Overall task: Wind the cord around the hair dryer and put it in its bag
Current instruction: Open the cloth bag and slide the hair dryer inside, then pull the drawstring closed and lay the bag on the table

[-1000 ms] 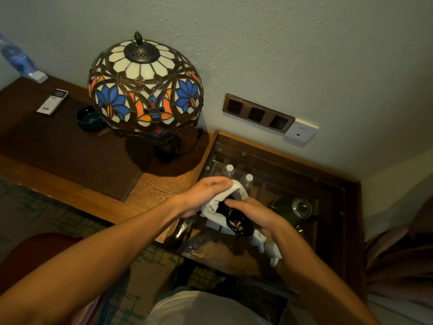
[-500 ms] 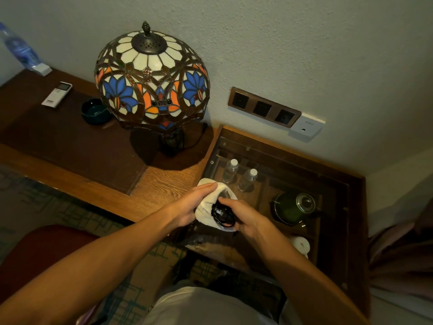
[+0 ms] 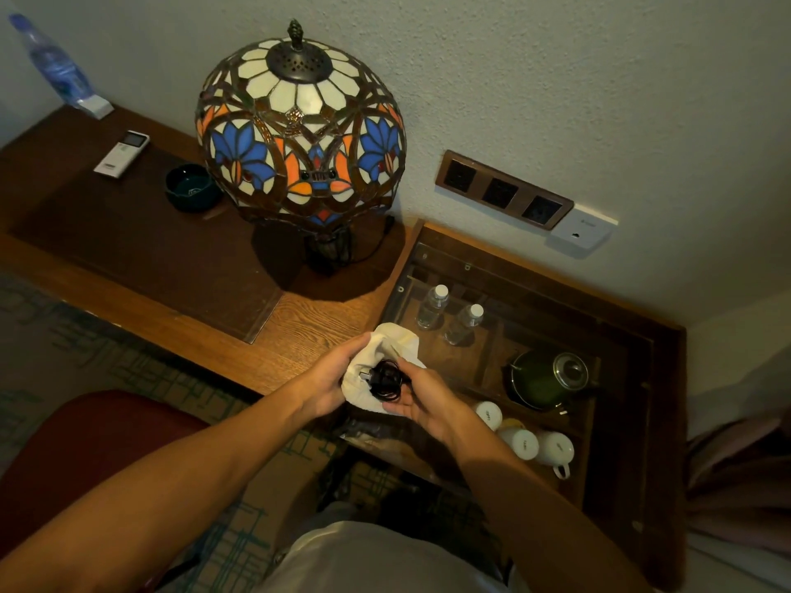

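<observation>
Fingers: left hand [image 3: 331, 385] is curling round the near-left side of the white bag [image 3: 387, 348], thumb on top, gripping the cloth; right hand [image 3: 421, 398] is cupping from below and the right, fingers half closed, pressing the black bundle [image 3: 385, 378] into the opening.
Hair dryer: only a dark mass with looped cord is showing at the bag's mouth; the plug [image 3: 366, 374] is poking out toward the left hand, and the dryer's body is too dark to make out.
Long axis: bag is lying from near the wrists up and away toward the bottles [image 3: 432, 306], closed end farthest off.
Key relation: bundle is sitting between both hands, touching the right fingertips, so the push is going away from the body, into the bag.
Nearer hand: right is doing the feeding, left is holding the mouth wide.
Progress: winding is looking done, bagging partly done, I'd judge.
Risk: loose loops or the plug could be snagging on the rim.
Surroundings: all this is happening in the air over the glass-topped cabinet [image 3: 535, 267], beside the desk [image 3: 299, 331] with the stained-glass lamp [image 3: 299, 134].
</observation>
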